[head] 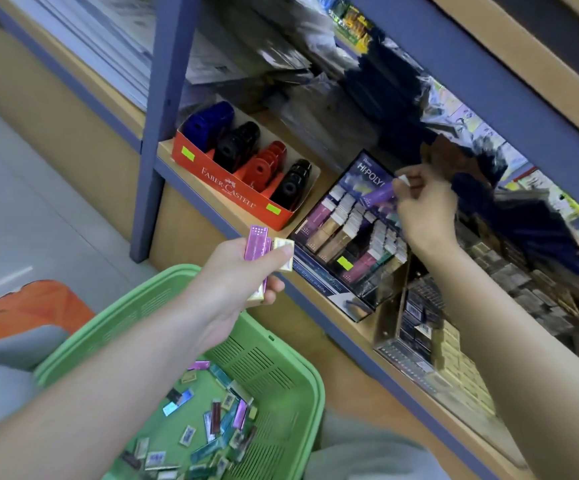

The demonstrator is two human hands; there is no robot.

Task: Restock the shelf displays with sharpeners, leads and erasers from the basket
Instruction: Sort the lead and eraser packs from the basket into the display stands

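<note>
Purple lead case (380, 195) is right over the Hi-Poly display (371, 169) on the shelf (326, 180), pinched at one end by the right hand (426, 209). That arm reaches up and forward, wrist bent, fingers curled in. The case lies slanted, long axis running from the fingertips down-left toward the rows of packs.

The left hand (243, 271) hovers above the green basket (302, 368), gripping a small fan of packs, a pink pack (255, 242) and a gold pack (283, 244), their long sides pointing up at the shelf. Loose packs (212, 420) are scattered in the basket. Left of the display, a red box (232, 188) holds sharpeners (236, 147).
</note>
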